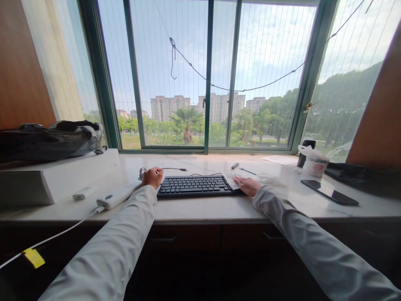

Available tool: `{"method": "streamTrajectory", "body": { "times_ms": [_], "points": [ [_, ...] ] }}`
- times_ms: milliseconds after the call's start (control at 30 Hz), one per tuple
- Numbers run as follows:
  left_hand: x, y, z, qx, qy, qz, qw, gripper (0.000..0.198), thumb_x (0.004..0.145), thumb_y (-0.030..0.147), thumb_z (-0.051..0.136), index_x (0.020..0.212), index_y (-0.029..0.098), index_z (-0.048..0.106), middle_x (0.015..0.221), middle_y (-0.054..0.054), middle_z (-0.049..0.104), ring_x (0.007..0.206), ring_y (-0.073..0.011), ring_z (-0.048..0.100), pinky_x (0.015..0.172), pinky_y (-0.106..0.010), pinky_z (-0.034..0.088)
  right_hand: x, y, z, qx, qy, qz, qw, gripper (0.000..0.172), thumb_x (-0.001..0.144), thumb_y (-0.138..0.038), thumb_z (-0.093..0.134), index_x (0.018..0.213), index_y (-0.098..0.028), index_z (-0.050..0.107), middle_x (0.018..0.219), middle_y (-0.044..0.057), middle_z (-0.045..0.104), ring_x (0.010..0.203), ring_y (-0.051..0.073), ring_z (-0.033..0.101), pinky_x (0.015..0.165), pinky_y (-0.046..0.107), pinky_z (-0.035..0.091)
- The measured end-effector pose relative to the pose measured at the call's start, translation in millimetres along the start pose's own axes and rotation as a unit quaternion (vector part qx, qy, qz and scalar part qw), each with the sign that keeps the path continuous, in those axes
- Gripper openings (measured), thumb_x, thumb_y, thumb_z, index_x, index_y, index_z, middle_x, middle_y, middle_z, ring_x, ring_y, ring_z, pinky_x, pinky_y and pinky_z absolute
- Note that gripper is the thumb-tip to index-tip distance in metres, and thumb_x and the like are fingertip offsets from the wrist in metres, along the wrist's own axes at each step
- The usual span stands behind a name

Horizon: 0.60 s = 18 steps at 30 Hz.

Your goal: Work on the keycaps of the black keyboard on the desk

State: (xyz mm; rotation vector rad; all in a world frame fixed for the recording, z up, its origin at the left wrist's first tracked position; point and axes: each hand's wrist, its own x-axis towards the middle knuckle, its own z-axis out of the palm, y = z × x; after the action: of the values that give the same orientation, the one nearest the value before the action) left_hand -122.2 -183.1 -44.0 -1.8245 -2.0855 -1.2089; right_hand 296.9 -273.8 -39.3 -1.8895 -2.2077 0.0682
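A black keyboard (pixel 196 184) lies on the marble-patterned counter between my hands. At its left end my left hand (pixel 152 177) is closed, its fingers curled under, and whatever may be inside is hidden. Just behind that hand shows a bundle of black cable (pixel 141 172); a thin cable end with a plug (pixel 182 169) lies behind the keyboard. My right hand (pixel 248 185) is at the keyboard's right end, fingers closed on a thin white tissue (pixel 231 182) that lies over the corner keys.
Left are a power strip (pixel 117 196), a small white adapter (pixel 83 193) and a white box (pixel 59 175) under a dark bag (pixel 46 142). Right are a phone (pixel 330 192), a bagged cup (pixel 315 164) and crumpled clear plastic (pixel 272 179). A small tube (pixel 234 166) lies behind the keyboard.
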Motion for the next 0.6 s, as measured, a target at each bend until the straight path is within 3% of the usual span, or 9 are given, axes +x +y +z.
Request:
{"method": "streamTrajectory", "body": {
  "times_ms": [300, 600],
  "points": [
    [1, -1, 1.5, -0.002, 0.0, -0.001, 1.0, 0.033, 0.076, 0.042, 0.043, 0.078, 0.023, 0.071, 0.077, -0.007, 0.07, 0.081, -0.026, 0.061, 0.071, -0.032, 0.04, -34, -8, -3, -0.051, 0.009, -0.038, 0.998, 0.055, 0.098, -0.038, 0.017, 0.137, -0.015, 0.049, 0.143, 0.01, 0.044, 0.134, 0.024, 0.039, 0.112, 0.045, 0.028],
    [-1, -1, 1.1, -0.005, 0.004, 0.002, 1.0, 0.033, 0.076, 0.042, 0.044, 0.077, 0.023, 0.071, 0.075, -0.008, 0.07, 0.079, -0.0261, 0.061, 0.069, -0.032, 0.04, -67, -14, 3, -0.118, 0.033, -0.072, 0.99, 0.05, 0.097, -0.028, 0.023, 0.137, -0.013, 0.048, 0.141, 0.015, 0.046, 0.132, 0.025, 0.041, 0.109, 0.049, 0.031]
  ]
}}
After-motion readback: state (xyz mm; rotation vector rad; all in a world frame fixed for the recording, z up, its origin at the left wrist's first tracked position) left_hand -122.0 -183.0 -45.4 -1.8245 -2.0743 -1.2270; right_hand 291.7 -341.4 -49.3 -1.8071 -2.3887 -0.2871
